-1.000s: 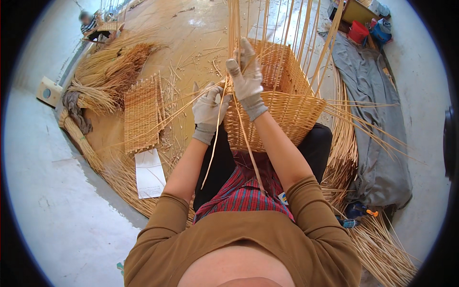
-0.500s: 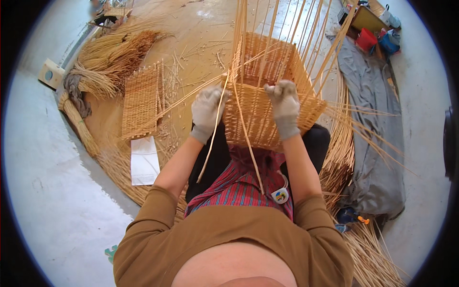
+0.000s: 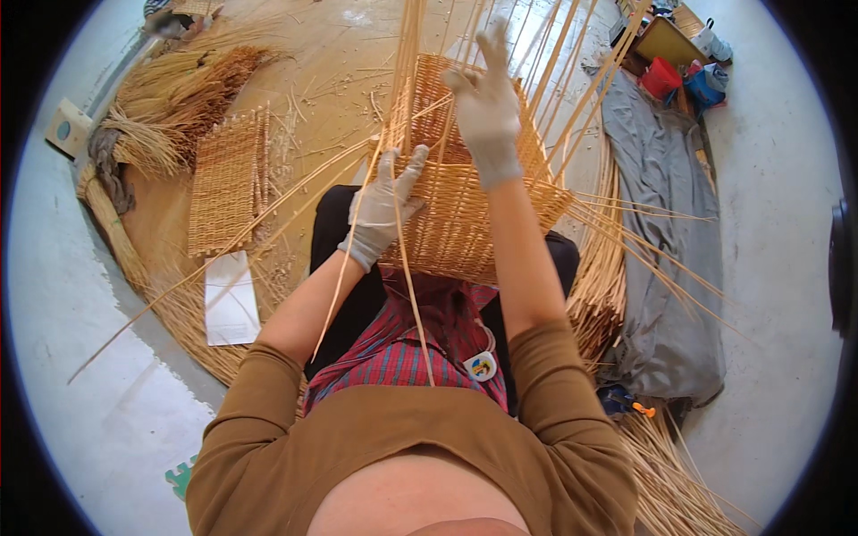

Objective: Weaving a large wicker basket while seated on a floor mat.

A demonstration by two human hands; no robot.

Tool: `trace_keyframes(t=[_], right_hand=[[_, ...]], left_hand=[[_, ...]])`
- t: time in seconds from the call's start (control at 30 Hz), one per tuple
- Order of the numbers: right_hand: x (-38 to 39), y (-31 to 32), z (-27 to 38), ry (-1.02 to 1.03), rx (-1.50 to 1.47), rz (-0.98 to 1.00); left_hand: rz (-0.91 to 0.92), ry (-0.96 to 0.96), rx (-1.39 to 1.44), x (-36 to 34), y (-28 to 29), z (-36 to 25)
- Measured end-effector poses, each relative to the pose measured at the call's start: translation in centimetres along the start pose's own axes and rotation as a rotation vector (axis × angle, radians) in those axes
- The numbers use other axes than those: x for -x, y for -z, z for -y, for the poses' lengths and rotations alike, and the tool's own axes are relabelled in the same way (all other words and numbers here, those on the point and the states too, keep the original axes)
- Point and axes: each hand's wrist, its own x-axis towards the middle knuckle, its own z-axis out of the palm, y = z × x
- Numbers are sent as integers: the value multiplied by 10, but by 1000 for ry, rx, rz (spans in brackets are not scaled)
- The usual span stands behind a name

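Observation:
A half-woven wicker basket (image 3: 465, 219) sits on my lap, with tall upright canes (image 3: 545, 67) rising from its rim. My left hand (image 3: 382, 214), in a pale glove, rests at the basket's near left corner, fingers stretched up along the wall. Two loose canes (image 3: 409, 286) hang down past that hand toward my apron. My right hand (image 3: 487, 112), gloved too, is raised above the near rim among the uprights. Its fingers are apart, and I see nothing gripped in them.
A woven wicker panel (image 3: 223, 183) and a white sheet (image 3: 231, 308) lie left. Bundled wicker (image 3: 179, 98) is behind them. Right are more canes (image 3: 599, 277), a grey cloth (image 3: 666, 232) and a red bucket (image 3: 661, 79). Long canes jut out both sides of the basket.
My right hand has risen from the near rim and its fingers have spread. My left hand has dropped slightly and its fingers have straightened. The whole view has shifted a little.

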Motion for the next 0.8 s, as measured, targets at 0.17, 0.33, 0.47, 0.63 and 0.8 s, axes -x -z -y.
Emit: trace_keyframes(t=[0.17, 0.33, 0.47, 0.63, 0.8], right_hand=[[159, 87, -58, -545, -244, -318], [66, 89, -45, 289, 648, -55], [36, 85, -8, -69, -180, -143], [150, 181, -62, -388, -107, -480], [79, 209, -45, 228, 1282, -390]], left_hand=[[-229, -146, 2, 1, -16, 14], [62, -129, 48, -14, -18, -67], [39, -149, 57, -26, -21, -66], [-96, -319, -258, -37, -35, -86], [-54, -357, -151, -46, -65, -162]])
